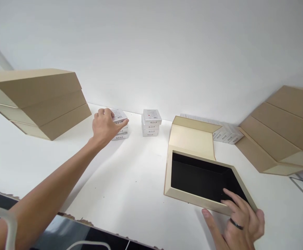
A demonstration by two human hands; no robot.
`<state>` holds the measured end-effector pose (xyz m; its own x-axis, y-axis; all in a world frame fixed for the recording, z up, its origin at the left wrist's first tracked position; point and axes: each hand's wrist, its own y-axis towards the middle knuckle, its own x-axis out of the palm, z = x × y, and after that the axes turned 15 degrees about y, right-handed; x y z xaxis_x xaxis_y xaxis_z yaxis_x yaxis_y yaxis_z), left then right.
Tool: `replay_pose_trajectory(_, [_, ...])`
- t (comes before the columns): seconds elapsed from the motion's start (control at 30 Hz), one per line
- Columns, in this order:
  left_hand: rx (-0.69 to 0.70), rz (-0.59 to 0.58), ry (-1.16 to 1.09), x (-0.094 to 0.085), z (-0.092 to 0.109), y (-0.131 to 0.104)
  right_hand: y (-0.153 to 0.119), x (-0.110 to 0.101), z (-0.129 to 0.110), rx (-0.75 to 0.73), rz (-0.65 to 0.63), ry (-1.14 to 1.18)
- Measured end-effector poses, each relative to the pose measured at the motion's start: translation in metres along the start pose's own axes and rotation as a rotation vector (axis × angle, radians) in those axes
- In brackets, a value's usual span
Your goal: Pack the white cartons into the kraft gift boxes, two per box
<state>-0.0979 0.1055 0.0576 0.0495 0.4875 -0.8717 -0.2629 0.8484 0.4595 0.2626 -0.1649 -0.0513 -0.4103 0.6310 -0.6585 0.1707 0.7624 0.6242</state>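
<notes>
Silvery-white, small, flat square box (119, 115) under my left hand (104, 126), topping a short stack of like boxes (120, 136) on the white worktop (136, 194).
My fingers and thumb straddle its edges, though I cannot tell whether the pinch is closed; I'd judge it light, stiff and rather slick, its thin sides easy to dent, so best taken by opposite side edges. My right hand (238, 218) spreads over the near right corner of the open beige rigid box with a black interior (193, 200), fingers inside the rim and thumb outside; whether it grips I cannot tell. That box looks stiff, steadiest by its wall.
</notes>
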Motion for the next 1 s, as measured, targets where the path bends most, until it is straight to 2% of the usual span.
replay_pose_trajectory(0.2, [0.022,-0.013,0.039,0.002,-0.001,0.002,-0.001,0.002,-0.016,-0.018,0.055,-0.021])
replay_pose_trajectory(0.43, [-0.037,-0.066,0.143,0.0,0.013,0.013,-0.005,0.001,-0.021,-0.025,0.059,-0.062])
replay_pose_trajectory(0.6, [-0.045,-0.08,0.043,0.001,0.01,0.008,-0.007,0.0,-0.024,-0.034,0.079,-0.064])
replay_pose_trajectory(0.7, [-0.031,-0.006,-0.084,-0.003,0.001,0.001,-0.007,0.001,-0.024,-0.041,0.086,-0.069])
replay_pose_trajectory(0.8, [0.003,0.247,-0.304,-0.016,-0.003,-0.002,-0.006,0.003,-0.023,-0.029,0.091,-0.073])
replay_pose_trajectory(0.87, [0.036,0.39,-0.549,-0.03,0.004,-0.005,-0.006,0.005,-0.02,-0.055,0.117,-0.087])
replay_pose_trajectory(0.9, [0.075,0.398,-0.695,-0.038,0.011,-0.007,-0.006,0.005,-0.019,-0.071,0.129,-0.095])
replay_pose_trajectory(0.93, [0.146,0.353,-0.833,-0.048,0.02,-0.011,-0.007,0.005,-0.017,-0.088,0.14,-0.104])
replay_pose_trajectory(1.0, [0.395,0.149,-1.015,-0.067,0.044,-0.026,-0.007,0.005,-0.014,-0.105,0.143,-0.113])
